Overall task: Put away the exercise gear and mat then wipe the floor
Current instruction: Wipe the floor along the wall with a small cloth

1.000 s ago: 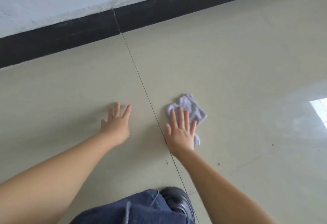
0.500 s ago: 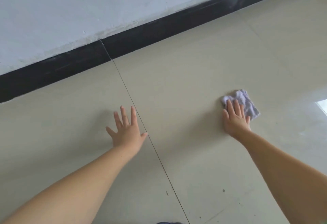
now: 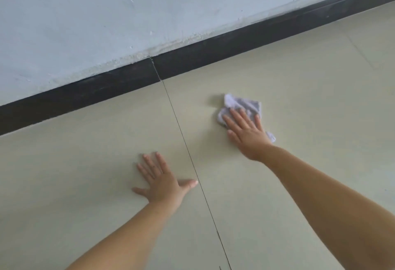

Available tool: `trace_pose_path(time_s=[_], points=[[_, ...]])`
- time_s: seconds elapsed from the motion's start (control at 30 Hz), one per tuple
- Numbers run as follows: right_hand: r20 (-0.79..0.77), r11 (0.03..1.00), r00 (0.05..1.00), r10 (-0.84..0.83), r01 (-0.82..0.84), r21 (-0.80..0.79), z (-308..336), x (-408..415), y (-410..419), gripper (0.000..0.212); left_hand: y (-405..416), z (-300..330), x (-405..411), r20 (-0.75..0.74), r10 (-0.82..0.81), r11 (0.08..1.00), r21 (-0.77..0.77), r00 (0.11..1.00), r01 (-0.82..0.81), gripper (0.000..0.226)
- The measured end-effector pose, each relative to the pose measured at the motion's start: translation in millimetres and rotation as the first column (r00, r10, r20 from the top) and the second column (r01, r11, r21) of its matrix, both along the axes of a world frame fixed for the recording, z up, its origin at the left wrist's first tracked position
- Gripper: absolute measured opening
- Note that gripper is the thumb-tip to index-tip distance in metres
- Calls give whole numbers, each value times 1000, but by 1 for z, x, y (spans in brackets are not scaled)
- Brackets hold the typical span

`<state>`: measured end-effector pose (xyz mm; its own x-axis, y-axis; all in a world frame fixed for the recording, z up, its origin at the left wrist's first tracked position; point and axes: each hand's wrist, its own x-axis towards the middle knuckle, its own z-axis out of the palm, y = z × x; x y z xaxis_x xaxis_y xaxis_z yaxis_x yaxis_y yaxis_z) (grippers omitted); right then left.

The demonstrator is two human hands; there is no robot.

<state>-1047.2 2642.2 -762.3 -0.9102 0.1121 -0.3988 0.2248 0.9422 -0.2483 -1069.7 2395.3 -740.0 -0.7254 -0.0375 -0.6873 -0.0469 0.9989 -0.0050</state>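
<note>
A small pale lilac cloth (image 3: pixel 242 104) lies crumpled on the beige tiled floor (image 3: pixel 310 103), right of a thin tile joint. My right hand (image 3: pixel 248 133) presses flat on the cloth with straight fingers, covering its near half. My left hand (image 3: pixel 162 181) rests flat on the floor left of the joint, fingers spread, thumb pointing right toward the joint. No exercise gear or mat is in view.
A black skirting board (image 3: pixel 213 49) runs along the foot of a pale grey-white wall (image 3: pixel 106 13) just beyond the cloth. The tile joint (image 3: pixel 188 152) runs from the skirting toward me between my arms.
My right hand has slid the cloth left and farther toward the wall. My left hand stays planted on the floor. The view has shifted closer to the skirting.
</note>
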Motion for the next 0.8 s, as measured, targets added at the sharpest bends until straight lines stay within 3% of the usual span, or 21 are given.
trace_pose_path(time_s=[0.1,0.2,0.27,0.37,0.43,0.53,0.7,0.8], points=[[96,932,929,-358,361,-14,6,-20,54,52,2,2,-3,37,0,1000,-8,999,1,139],[104,888,882,-459,459,33,6,-33,55,54,2,0,-2,44,-12,999,-31,999,13,139],[64,935,933,-353,350,58,4,-35,23,56,3,-1,-2,38,-17,999,-41,999,19,139],[31,1000,999,9,-9,-5,8,-45,-48,56,3,-2,-2,41,-19,999,-50,999,21,140],[47,980,979,198,-197,-37,10,-62,-83,55,2,-2,-1,45,-9,998,-60,999,12,139],[63,945,943,328,-327,-26,7,-89,-82,53,3,-3,-4,66,-3,997,-80,998,8,138],[167,991,977,136,-134,-22,12,-103,-38,53,-3,9,-13,178,-41,997,-59,983,53,131],[325,995,945,16,17,-97,28,-81,-55,56,-24,23,-36,304,-156,988,64,940,143,118]])
